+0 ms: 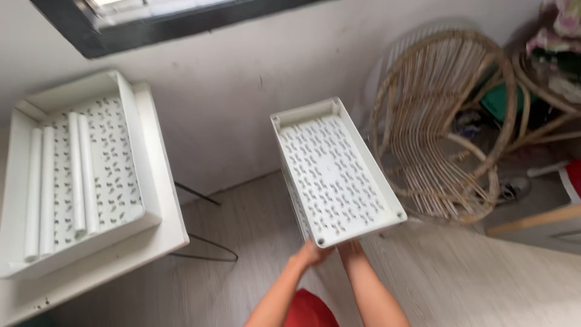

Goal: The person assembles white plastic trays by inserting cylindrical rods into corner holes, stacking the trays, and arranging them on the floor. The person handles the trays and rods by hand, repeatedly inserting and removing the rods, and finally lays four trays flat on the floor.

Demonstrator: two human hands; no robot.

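both hands, left hand (310, 253) and right hand (350, 247), grasp only the near end of the white perforated tray (334, 172), held over the floor (242, 272); so far out, it could tip and drop.

Tray (334, 172) between table (158, 181) at left and wicker chair (442, 127) at right.

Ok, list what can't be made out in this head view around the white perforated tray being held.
- Left hand and right hand: fingers hidden behind the tray.
- Tray's underside: faces away from the camera.
- Table: cut off by the left edge.
- Clutter behind the wicker chair: blurred.
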